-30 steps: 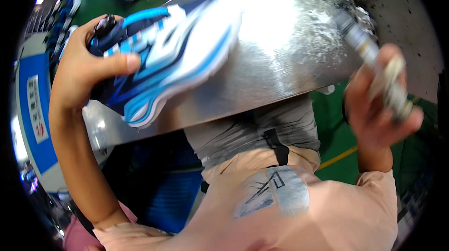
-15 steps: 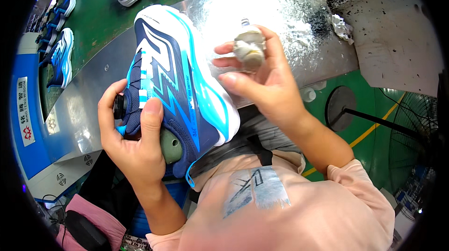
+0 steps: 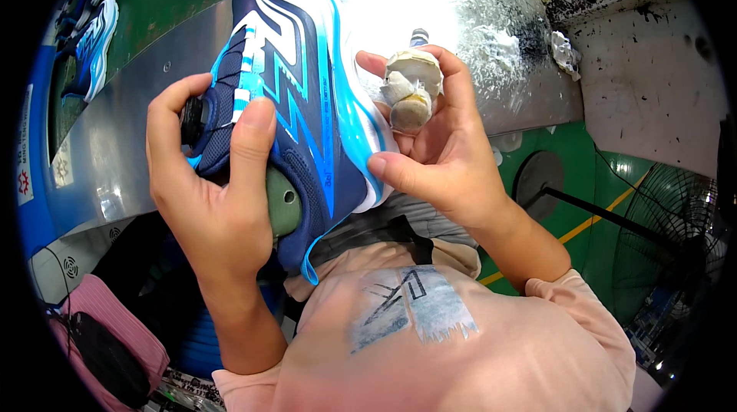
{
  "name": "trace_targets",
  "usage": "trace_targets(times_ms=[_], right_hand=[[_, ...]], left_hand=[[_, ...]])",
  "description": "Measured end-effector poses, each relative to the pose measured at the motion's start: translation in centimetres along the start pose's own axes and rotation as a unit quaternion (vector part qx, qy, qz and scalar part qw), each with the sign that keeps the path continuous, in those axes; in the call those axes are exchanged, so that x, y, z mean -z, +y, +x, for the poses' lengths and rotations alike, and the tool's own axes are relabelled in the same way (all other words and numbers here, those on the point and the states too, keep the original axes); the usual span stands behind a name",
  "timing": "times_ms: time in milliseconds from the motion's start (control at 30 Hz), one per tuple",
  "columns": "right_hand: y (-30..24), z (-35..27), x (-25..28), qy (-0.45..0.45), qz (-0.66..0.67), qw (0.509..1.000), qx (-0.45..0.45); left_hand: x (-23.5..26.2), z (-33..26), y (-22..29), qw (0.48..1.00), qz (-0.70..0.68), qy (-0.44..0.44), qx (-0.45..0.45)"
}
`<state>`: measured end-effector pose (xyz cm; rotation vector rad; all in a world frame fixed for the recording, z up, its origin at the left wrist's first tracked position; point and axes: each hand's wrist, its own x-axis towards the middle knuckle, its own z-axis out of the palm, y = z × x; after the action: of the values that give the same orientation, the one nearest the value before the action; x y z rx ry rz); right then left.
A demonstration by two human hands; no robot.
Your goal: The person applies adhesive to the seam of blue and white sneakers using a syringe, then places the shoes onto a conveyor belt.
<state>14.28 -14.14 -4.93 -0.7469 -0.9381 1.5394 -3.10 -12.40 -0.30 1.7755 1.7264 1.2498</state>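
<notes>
Seen from above, a blue and white running shoe (image 3: 307, 117) fills the centre left of the frame, toe pointing up, sole edge to the right, held above a shiny metal tabletop (image 3: 157, 109). The left hand (image 3: 211, 178), at centre left, is closed around the shoe's opening, its thumb on the side near the laces; a green shoe form (image 3: 285, 209) shows inside the collar. The right hand (image 3: 453, 151), right of centre, grasps a small tool (image 3: 413, 93) with a lumpy, off-white head; its thumb tip is at the sole edge, though contact is hard to tell. More shoes (image 3: 94, 51) line the upper left, crumpled white material (image 3: 566, 55) lies upper right, and a black fan (image 3: 679, 216) stands at the right edge
</notes>
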Motion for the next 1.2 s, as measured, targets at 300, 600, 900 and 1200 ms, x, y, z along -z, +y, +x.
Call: trace_targets(times_ms=[300, 600, 900, 1200], right_hand=[[0.0, 0.4, 1.1, -0.036, -0.063, 0.997, 0.023], [0.0, 2.8, 0.4, -0.027, -0.059, 0.997, 0.038], [-2.3, 2.4, 6.3, 0.099, -0.213, 0.966, 0.111], [-2.6, -3.1, 6.1, 0.128, -0.361, 0.918, 0.103]], left_hand=[[-1.2, -0.2, 0.3, 0.999, -0.007, 0.032, -0.004], [0.1, 2.3, -1.7, 0.989, -0.134, 0.023, 0.064], [-0.7, 3.5, -2.3, 0.987, -0.118, 0.028, 0.104], [1.0, 3.6, -2.2, 0.990, -0.102, 0.033, 0.092]])
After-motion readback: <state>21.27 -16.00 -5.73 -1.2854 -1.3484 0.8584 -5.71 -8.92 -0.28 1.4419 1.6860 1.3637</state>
